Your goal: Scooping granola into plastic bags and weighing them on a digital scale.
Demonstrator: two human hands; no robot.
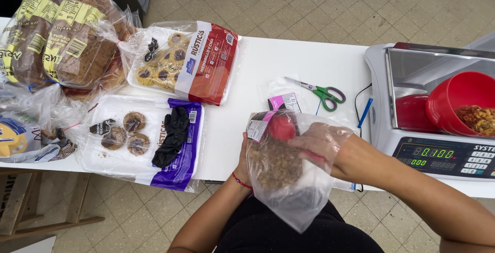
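The clear plastic bag (pixel 289 181) is held up just off the near edge of the white table (pixel 289 62), in front of the body, with a heap of brownish granola-looking stuff sitting in it. It's gripped by the left hand (pixel 243 164) from the outside, fingers closed around the bag's side, probably so the mouth stays open and the weight is supported. The right hand (pixel 319 140) is shoved inside the bag, seen through the plastic, and looks closed on a small red scoop (pixel 282 127), tipped down toward the heap. The right forearm comes in from the right at an angle, wrist bent; the left forearm rises from below, with a red string bracelet at the wrist.

Just beyond the bag, green-handled scissors (pixel 322 92) and a small pink label (pixel 284 101) are laid on the table, near at hand. To the right a scale (pixel 412 144) is set, with a red bowl (pixel 454 101) of the same sort of mix tilted on its tray. On the left, two cookie trays (pixel 154 124) are spread out, a black glove (pixel 172 135) dropped on the nearer one, and bagged bread loaves (pixel 62 36) are stacked at the far corner.
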